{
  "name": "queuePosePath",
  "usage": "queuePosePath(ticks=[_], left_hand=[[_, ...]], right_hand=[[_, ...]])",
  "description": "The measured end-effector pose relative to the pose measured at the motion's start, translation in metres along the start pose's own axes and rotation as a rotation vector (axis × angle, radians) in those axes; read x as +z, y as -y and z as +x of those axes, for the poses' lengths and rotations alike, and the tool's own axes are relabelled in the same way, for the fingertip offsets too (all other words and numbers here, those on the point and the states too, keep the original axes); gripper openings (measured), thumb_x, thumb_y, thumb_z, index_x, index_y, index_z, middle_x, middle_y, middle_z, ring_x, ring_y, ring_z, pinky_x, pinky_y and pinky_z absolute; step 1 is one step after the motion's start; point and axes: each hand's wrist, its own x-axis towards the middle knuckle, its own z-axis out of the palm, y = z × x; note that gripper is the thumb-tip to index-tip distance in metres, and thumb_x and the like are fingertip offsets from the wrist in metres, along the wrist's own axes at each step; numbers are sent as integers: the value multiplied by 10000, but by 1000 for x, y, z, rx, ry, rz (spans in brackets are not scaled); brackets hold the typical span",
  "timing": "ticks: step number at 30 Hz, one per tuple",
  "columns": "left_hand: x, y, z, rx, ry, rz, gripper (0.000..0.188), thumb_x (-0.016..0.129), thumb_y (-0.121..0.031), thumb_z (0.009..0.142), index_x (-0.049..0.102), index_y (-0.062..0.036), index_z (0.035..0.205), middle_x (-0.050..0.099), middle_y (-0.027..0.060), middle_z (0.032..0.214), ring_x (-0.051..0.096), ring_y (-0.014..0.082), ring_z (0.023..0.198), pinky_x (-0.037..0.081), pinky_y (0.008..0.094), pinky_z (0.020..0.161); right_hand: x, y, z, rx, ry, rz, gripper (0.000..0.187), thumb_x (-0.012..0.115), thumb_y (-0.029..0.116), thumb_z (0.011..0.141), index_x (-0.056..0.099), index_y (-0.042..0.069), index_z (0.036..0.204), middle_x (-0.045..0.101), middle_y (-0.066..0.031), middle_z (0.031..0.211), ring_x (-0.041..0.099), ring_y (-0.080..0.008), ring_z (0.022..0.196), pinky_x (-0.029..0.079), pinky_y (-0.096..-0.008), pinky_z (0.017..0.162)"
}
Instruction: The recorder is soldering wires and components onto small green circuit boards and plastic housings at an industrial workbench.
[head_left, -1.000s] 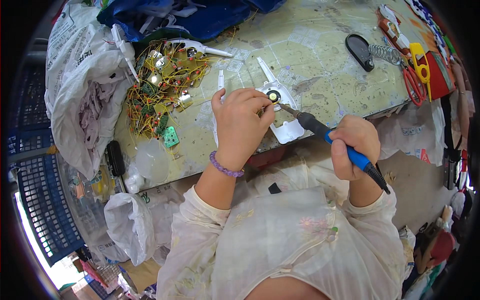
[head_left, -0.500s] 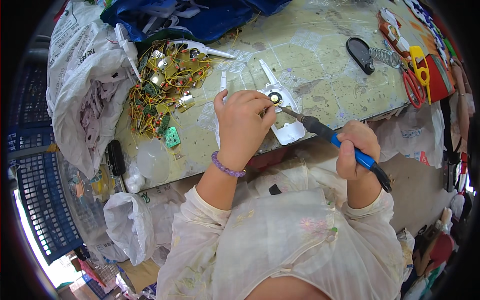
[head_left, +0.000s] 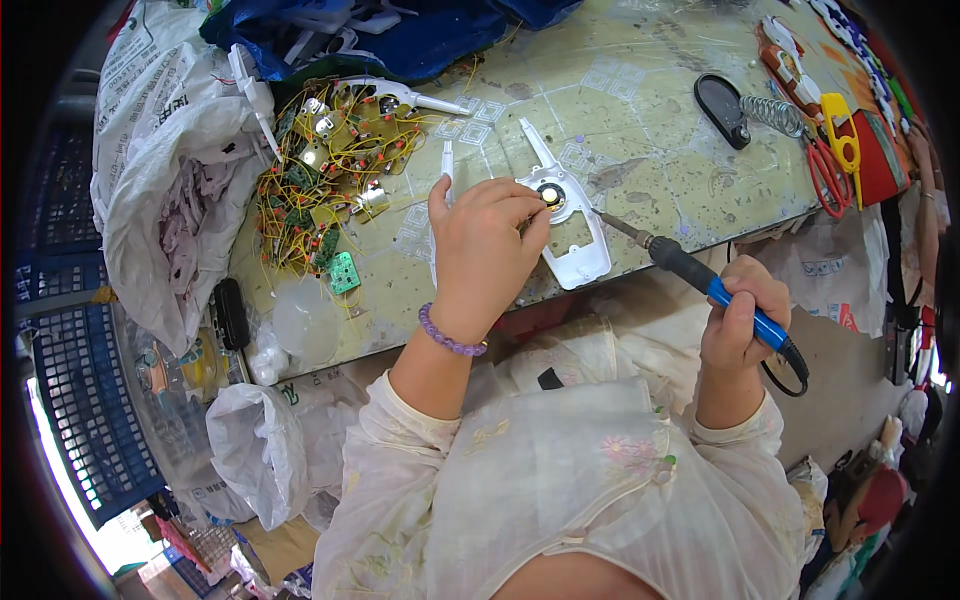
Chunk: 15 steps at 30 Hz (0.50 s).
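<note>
Here's my right hand (head_left: 748, 315) wrapped round the soldering iron (head_left: 680, 262), its tip right by the edge of the white housing (head_left: 582, 265) on the desk (head_left: 670, 190), apart from the black-rimmed disc (head_left: 551, 196) sitting inside! Over on the disc's left, my left hand (head_left: 492, 245) has its fingertips bunched, though I can't tell whether they pinch anything! Doing this well, I'd say, means steady fingers, and hot metal kept off plastic and skin

Wide fisheye view, worn on the head, facing down, close above the worktable (head_left: 655, 130)
</note>
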Motion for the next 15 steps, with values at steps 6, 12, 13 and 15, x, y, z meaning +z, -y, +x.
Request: queuePosePath(ticks=[6, 12, 13, 15], left_hand=[[-5, -6, -2, 58, -95, 7, 80, 680, -178, 791, 711, -110, 819, 659, 3, 830, 602, 193, 863, 285, 465, 981], [-5, -9, -5, 54, -127, 1, 43, 716, -166, 753, 709, -126, 769, 607, -3, 720, 573, 185, 763, 318, 464, 928], [-5, -9, -5, 51, -126, 7, 43, 718, -164, 750, 707, -127, 769, 601, -6, 713, 572, 184, 754, 317, 463, 929], [-4, -9, -5, 49, -124, 12, 43, 721, -163, 748, 706, -128, 768, 596, -9, 705, 571, 182, 746, 317, 461, 931]], right_hand=[[-4, 0, -4, 26, -45, -33, 140, 513, 137, 878, 495, 0, 893, 517, -106, 735, 412, -114, 543, 299, -220, 436], [-2, -2, -4, 19, -53, -8, 149, 516, 145, 884, 494, -2, 892, 510, -105, 724, 416, -116, 539, 306, -221, 433], [-2, -2, -5, 11, -52, -10, 150, 514, 144, 886, 494, -4, 892, 507, -104, 719, 415, -117, 534, 308, -224, 435], [-2, -3, -6, 28, -54, 26, 146, 537, 130, 865, 514, -11, 895, 540, -113, 726, 461, -154, 550, 354, -259, 477]])
